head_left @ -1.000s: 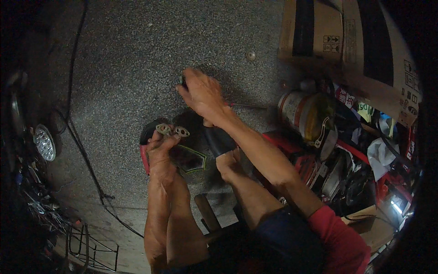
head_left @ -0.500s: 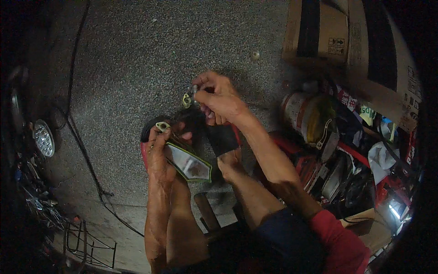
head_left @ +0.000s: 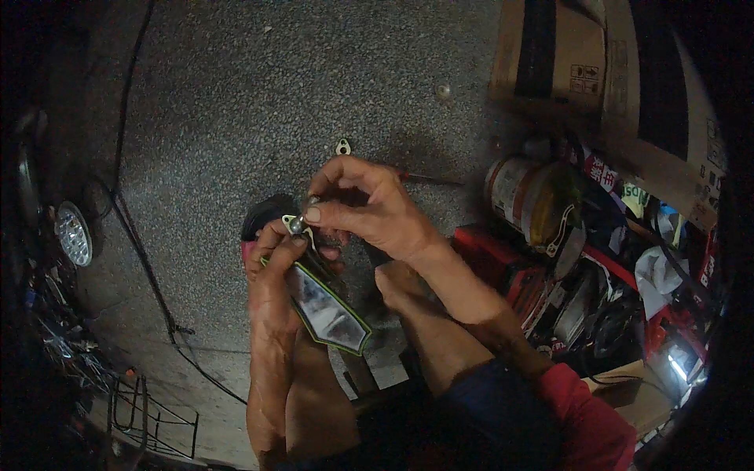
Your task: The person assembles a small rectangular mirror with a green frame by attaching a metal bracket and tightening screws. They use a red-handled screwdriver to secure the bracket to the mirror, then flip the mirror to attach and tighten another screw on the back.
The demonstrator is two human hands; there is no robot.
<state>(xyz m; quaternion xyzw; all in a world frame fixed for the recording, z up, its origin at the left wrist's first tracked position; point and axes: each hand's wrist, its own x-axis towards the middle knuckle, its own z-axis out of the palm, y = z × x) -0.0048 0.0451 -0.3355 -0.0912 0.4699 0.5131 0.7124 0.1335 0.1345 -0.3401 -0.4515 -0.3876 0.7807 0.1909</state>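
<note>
Well, the right hand angles inward, pinching a metal fitting; the left hand clasps a green-rimmed mirror; pebbled floor spreads beyond, cardboard boxes rightward.

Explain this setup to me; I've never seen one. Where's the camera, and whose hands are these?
There is no machine: these are a person's own bare hands. Every picture comes from one fisheye camera on that person's head, looking down, so straight edges bend near the rim.

The left hand holds a shiny panel with a green edge and, at its fingertips, a small metal plate. The right hand pinches a metal piece with a rounded end at that plate; whether they are joined is unclear.

On the speckled floor lies a similar plate; a dark cable runs along the left. Cardboard boxes stand at upper right.
</note>
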